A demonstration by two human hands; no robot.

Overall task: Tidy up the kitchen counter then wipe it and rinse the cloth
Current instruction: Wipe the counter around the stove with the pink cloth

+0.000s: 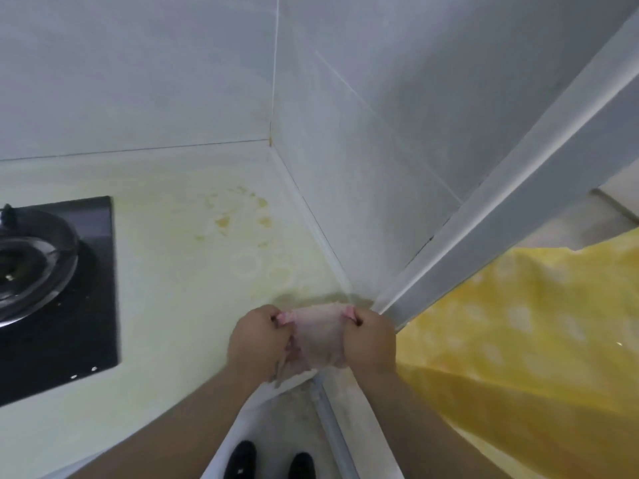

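Two dark shoes (242, 459) stand nearest you on the floor, below the counter's edge. Just above them both your hands grip the pale pink cloth (320, 335). Your left hand (257, 342) is curled round its left side and your right hand (371, 340) round its right, so the cloth spans the gap between your fists, over the near right corner of the counter (179, 271). Just past the cloth lies a darker patch (311, 299); yellowish stains (242, 216) and ring marks lie farther out. The black hob (52, 292) sits well to the left. Yellow patterned fabric (518, 340) hangs on the right beside a grey frame (501, 209), and grey wall tiles (138, 81) close the far side.
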